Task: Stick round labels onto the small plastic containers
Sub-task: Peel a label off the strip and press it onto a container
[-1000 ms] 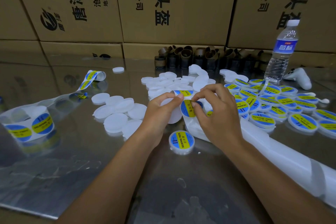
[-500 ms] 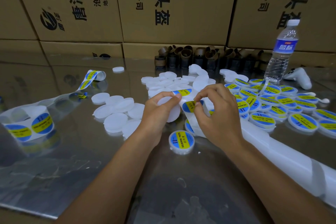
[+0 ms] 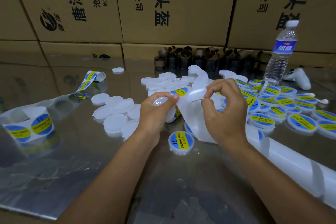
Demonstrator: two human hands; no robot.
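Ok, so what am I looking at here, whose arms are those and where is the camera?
No machine here: these are a person's two bare arms, filmed by one wide camera worn on the head, looking down at a shiny metal table. The left hand grips a blank white container and the label strip. The right hand pinches the same strip, apparently peeling a label. Blank containers lie to the left, labelled ones to the right, one labelled container nearest, a label roll far left, a water bottle behind.
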